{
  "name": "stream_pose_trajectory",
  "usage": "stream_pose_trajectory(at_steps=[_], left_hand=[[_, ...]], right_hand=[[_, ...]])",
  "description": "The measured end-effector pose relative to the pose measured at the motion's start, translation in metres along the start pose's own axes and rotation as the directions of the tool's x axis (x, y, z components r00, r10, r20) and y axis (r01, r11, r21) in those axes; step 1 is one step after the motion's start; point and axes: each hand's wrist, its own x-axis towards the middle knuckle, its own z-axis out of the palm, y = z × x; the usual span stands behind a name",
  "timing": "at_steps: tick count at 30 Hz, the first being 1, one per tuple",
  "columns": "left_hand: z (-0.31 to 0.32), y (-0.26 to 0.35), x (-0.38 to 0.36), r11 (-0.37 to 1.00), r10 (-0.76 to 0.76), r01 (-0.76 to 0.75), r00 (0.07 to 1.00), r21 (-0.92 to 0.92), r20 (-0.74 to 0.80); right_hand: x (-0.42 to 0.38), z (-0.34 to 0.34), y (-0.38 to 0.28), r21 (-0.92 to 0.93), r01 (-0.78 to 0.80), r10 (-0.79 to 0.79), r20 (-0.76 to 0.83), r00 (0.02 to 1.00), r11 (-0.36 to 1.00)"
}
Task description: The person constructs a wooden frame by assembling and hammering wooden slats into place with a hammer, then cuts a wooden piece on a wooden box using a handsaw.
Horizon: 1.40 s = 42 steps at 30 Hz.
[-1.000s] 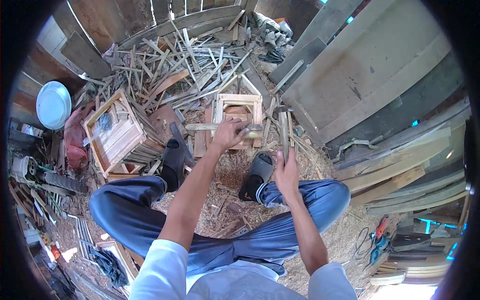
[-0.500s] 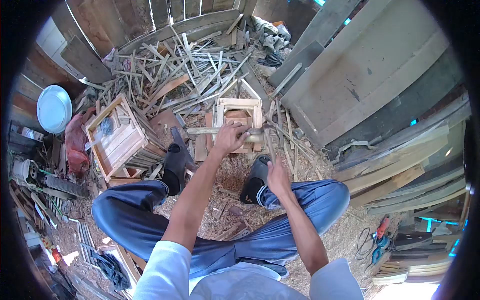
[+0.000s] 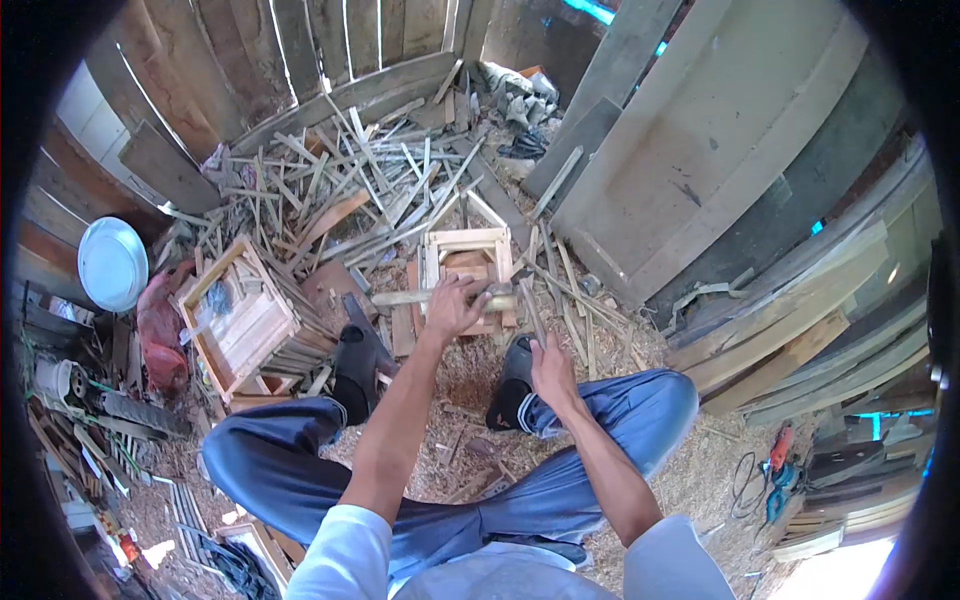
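Note:
My left hand [image 3: 457, 305] is closed over a pale wooden strip [image 3: 400, 298] that lies crosswise on a small wooden frame [image 3: 467, 238] between my feet. To the right, my right hand [image 3: 552, 368] is wrapped round the handle of a hammer [image 3: 534, 308], whose upper end is near the strip's right end. The hammer's head is hard to make out.
A wooden crate [image 3: 285, 335] holding small pieces stands on the left, beside a red bag [image 3: 162, 335] and a white basin [image 3: 112, 264]. Thin offcuts [image 3: 375, 165] are heaped behind. Large boards [image 3: 690, 150] lean at right; a power tool [image 3: 778, 475] lies lower right.
The frame, strip and both hands appear lower in view as the camera has tilted up. My left hand remains on the strip, and the hammer stays in my right hand.

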Motion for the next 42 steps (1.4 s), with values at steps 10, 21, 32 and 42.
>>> stream_pose_trajectory(at_steps=[10,21,32,42], left_hand=[[-0.005,0.006,0.001,0.995,-0.073,0.078,0.994,-0.067,0.084],[0.011,-0.008,-0.001,0.997,-0.073,0.072,0.997,-0.018,-0.003],[-0.001,0.008,0.003,0.987,-0.161,0.161,0.983,0.001,0.086],[0.001,0.004,0.004,0.984,-0.174,0.178,0.978,-0.023,0.118]], right_hand=[[-0.004,0.004,0.004,-0.033,-0.064,0.065,0.017,0.998,0.997],[-0.011,0.01,0.0,0.032,-0.099,0.099,-0.018,0.995,0.995],[-0.011,0.007,-0.006,-0.034,-0.111,0.112,0.025,0.993,0.993],[-0.007,0.007,-0.009,-0.033,-0.056,0.053,-0.078,0.995,0.998]])
